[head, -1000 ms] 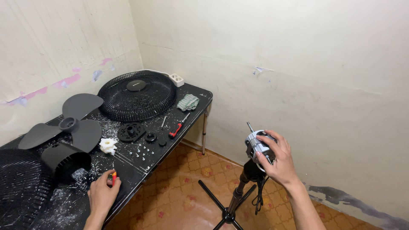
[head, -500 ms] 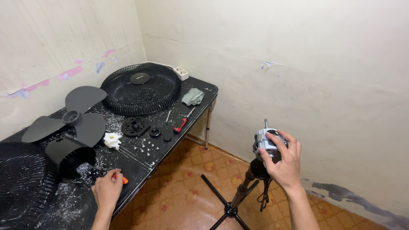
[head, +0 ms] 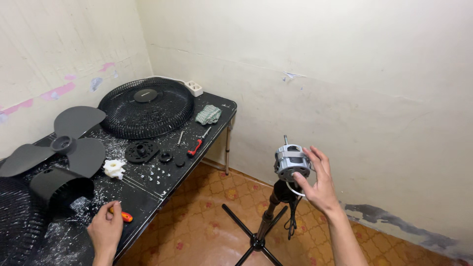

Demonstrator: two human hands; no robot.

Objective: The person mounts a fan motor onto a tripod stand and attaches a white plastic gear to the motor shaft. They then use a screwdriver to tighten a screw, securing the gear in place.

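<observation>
- Right hand (head: 318, 184) has its fingers wrapped round the grey motor (head: 291, 162) on top of the stand (head: 261, 231), shaft pointing up, well right of the tabletop (head: 148, 189).
- Left hand (head: 105, 230) is curled over an orange-handled screwdriver (head: 124, 216) at the tabletop's near edge; looks like a pinch, not certain.
- My take: keep the motor steady and level, get a firm grip on the driver before lifting it.
- Farther along the tabletop: white part (head: 114, 168), fan blade (head: 59, 145), round grille (head: 146, 107), red screwdriver (head: 195, 146), loose screws.
</observation>
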